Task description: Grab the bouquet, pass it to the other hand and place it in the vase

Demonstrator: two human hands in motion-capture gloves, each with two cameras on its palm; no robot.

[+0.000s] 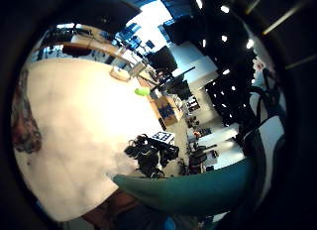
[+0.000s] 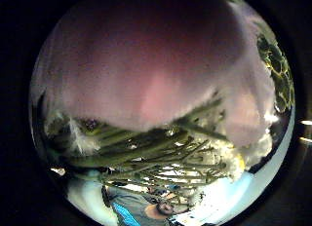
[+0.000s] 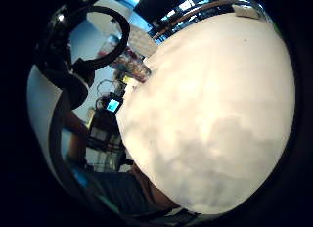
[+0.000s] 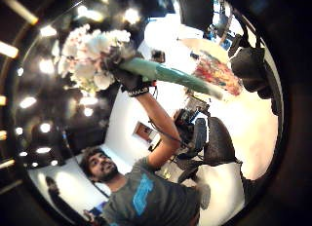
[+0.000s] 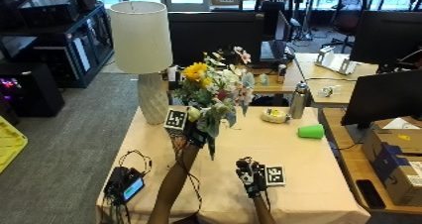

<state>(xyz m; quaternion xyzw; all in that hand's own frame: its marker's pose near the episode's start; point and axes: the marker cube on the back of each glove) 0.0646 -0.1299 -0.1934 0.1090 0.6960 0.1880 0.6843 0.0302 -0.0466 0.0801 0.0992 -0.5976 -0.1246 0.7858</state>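
Note:
My left hand (image 5: pixel 194 133) grips the bouquet (image 5: pixel 214 90) by its green-wrapped stems and holds it upright, well above the table. It has yellow, white and pink flowers. The right thumb side palm view shows that left hand (image 4: pixel 129 80) curled round the wrap below the flower heads (image 4: pixel 90 58). Stems and petals (image 2: pixel 146 158) fill the left thumb side palm view. A multicoloured vase (image 4: pixel 217 72) stands on the table; in the outside view the bouquet and forearm hide it. My right hand (image 5: pixel 250 177) hovers low over the table (image 5: pixel 296 154), right of the bouquet, fingers relaxed and holding nothing.
A lamp (image 5: pixel 139 40) with a white shade stands at the table's far left. A green cup (image 5: pixel 311 131), a metal bottle (image 5: pixel 298 100) and a yellowish round object (image 5: pixel 274 116) sit at the far right. A small device with a screen (image 5: pixel 125 182) lies at the front left.

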